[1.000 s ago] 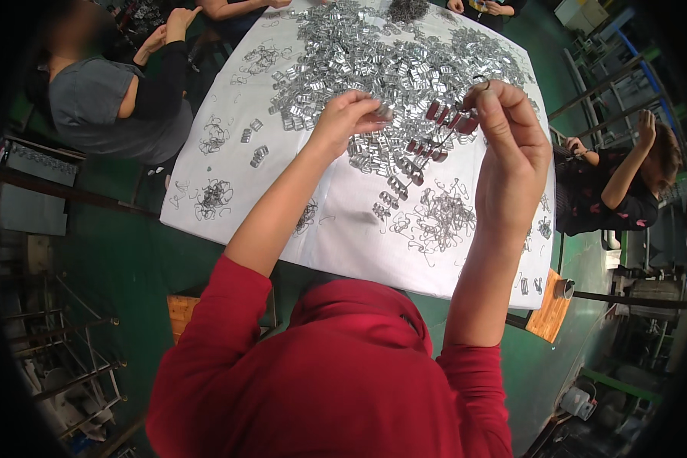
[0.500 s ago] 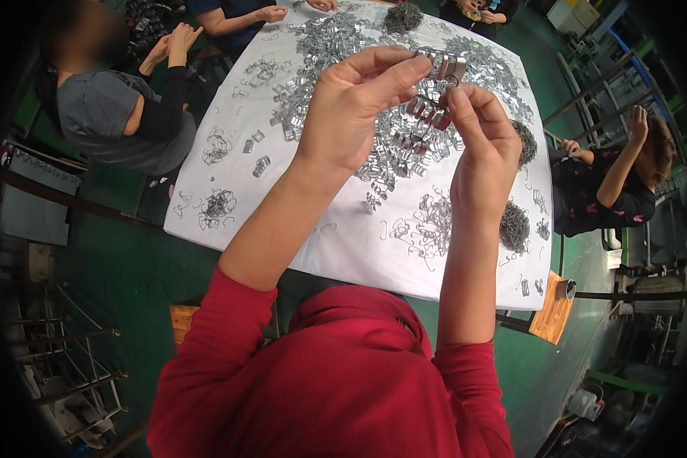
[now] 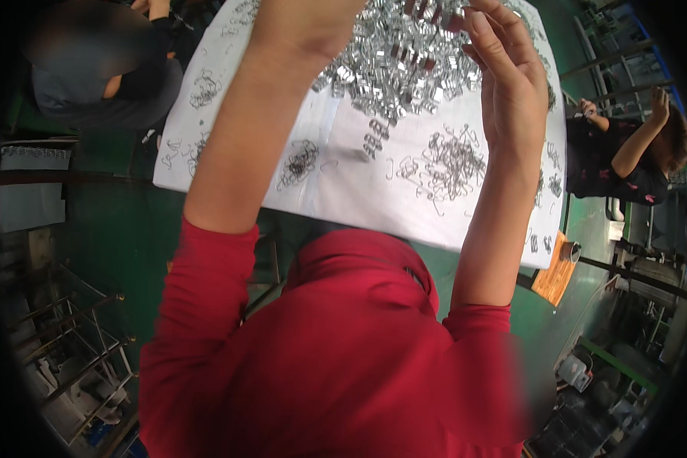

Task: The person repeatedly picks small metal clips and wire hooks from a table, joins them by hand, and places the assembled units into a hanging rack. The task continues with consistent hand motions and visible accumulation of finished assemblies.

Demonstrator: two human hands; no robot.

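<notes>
Both my hands are raised close to the camera at the top of the head view. My left hand point(image 3: 305, 27) and my right hand point(image 3: 504, 72) pinch the two ends of a short row of shiny metal clips point(image 3: 431, 9), which the upper edge partly cuts off. Below them lies a table under a white sheet point(image 3: 374, 202). A big heap of silver metal clips point(image 3: 401, 72) covers its far part. Tangles of thin wire hooks point(image 3: 452, 162) lie on the near part.
A smaller wire tangle point(image 3: 301, 162) lies left of centre on the sheet. A person in grey point(image 3: 91, 84) sits at the table's left, another in dark clothes point(image 3: 626, 160) at its right. An orange board point(image 3: 555, 271) juts out by the right corner. Metal racks point(image 3: 69, 343) stand lower left on the green floor.
My hands have lifted the row of clips from the heap up toward the camera, so they now fill the top of the view.
</notes>
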